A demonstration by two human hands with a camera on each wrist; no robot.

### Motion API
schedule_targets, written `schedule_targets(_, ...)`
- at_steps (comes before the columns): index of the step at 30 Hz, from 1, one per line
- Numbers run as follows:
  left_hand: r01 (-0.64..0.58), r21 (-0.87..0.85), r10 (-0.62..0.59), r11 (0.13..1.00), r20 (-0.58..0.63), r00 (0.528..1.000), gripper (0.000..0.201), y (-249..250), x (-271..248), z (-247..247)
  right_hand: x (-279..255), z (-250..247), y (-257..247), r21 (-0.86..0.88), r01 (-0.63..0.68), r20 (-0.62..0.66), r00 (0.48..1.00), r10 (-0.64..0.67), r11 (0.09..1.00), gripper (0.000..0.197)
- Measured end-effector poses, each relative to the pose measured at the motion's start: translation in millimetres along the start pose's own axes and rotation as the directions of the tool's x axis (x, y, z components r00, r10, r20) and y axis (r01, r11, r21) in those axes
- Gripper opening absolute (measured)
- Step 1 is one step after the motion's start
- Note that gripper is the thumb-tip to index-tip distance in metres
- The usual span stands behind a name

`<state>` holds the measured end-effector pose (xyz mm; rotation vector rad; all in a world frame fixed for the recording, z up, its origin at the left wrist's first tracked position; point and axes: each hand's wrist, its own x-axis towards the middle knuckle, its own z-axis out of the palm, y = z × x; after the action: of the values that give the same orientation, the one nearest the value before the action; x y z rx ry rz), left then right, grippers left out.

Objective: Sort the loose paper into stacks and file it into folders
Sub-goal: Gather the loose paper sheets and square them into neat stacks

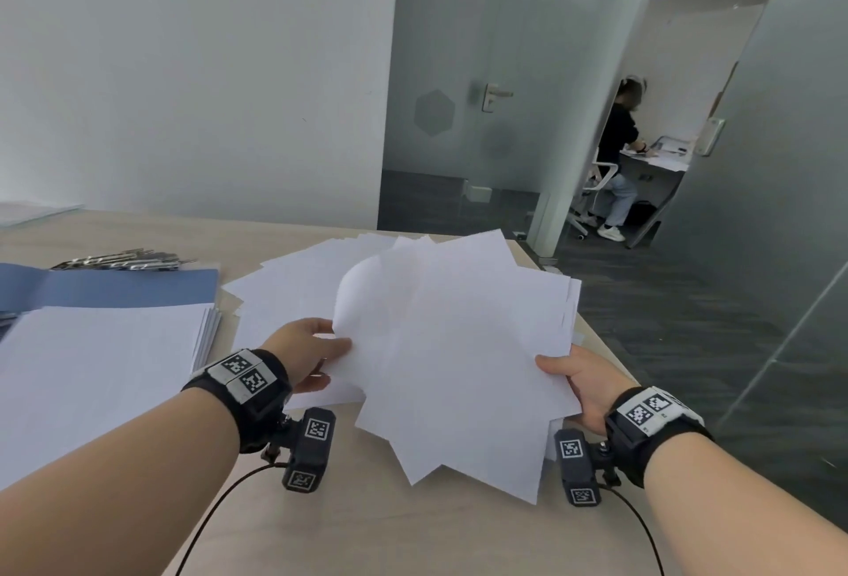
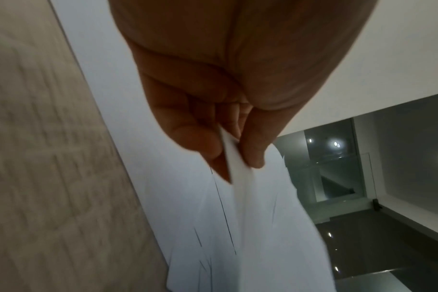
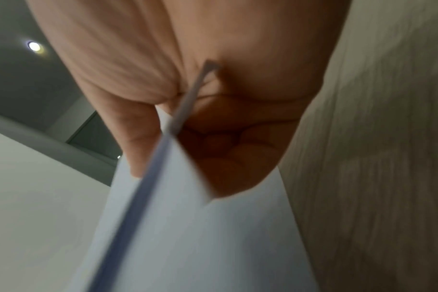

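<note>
Room: white wall, frosted glass door [image 1: 463,84], dark carpet; a seated person [image 1: 617,153] at a far desk.
Counter: pale wood-grain counter [image 1: 321,539].
Loose paper: plain white sheets, a fanned, uneven bundle of loose white sheets [image 1: 459,369] lifted just above the counter, its top sheet curling; more scattered white sheets [image 1: 293,281] lie beneath.
Left hand [image 1: 307,350]: fingers [image 2: 200,142] and thumb pinch the bundle's left edge.
Right hand [image 1: 583,378]: thumb on top, fingers [image 3: 238,158] curled beneath, gripping the right edge.
Count: one squared white stack [image 1: 92,360] at left; one open blue folder [image 1: 114,286] behind it; a pile of metal clips [image 1: 124,259], number unclear.
</note>
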<state>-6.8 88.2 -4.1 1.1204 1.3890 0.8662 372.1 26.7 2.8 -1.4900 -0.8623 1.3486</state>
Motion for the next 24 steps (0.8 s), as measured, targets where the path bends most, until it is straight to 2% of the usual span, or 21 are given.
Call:
schedule_targets(4,-0.042,-0.039,0.040,0.998,-0.051,0.998,0.017,3.2,3.1,-11.5,-7.6,-8.0,-1.4,0.009,-0.009,0.070,0.998,0.008,1.000,0.033)
schedule_targets(8,0.031,0.105,-0.037,0.994,0.047,0.998,0.013,5.7,6.1,-24.7,-8.9,-14.9,0.7,-0.052,-0.057,0.155,0.986,0.065,0.997,0.058)
schedule_targets(10,0.057,0.194,-0.067,0.979,0.047,0.997,0.013,7.1,9.5,-30.3,-9.5,-16.1,0.8,-0.080,-0.095,0.179,0.978,0.108,0.992,0.060)
schedule_targets(15,0.102,0.329,-0.100,0.939,-0.025,0.995,0.010,11.2,15.8,-34.8,-4.6,-15.1,5.4,-0.177,-0.160,0.168,0.967,0.190,0.971,0.058)
schedule_targets(20,0.126,0.518,-0.146,0.846,-0.001,0.989,0.014,12.6,18.8,-30.8,1.2,-6.8,6.4,-0.283,-0.177,0.140,0.965,0.223,0.943,0.051)
schedule_targets(24,0.125,0.564,-0.166,0.816,0.021,0.986,0.016,12.7,23.8,-27.0,5.2,-1.8,3.7,-0.322,-0.164,0.135,0.967,0.217,0.932,0.055)
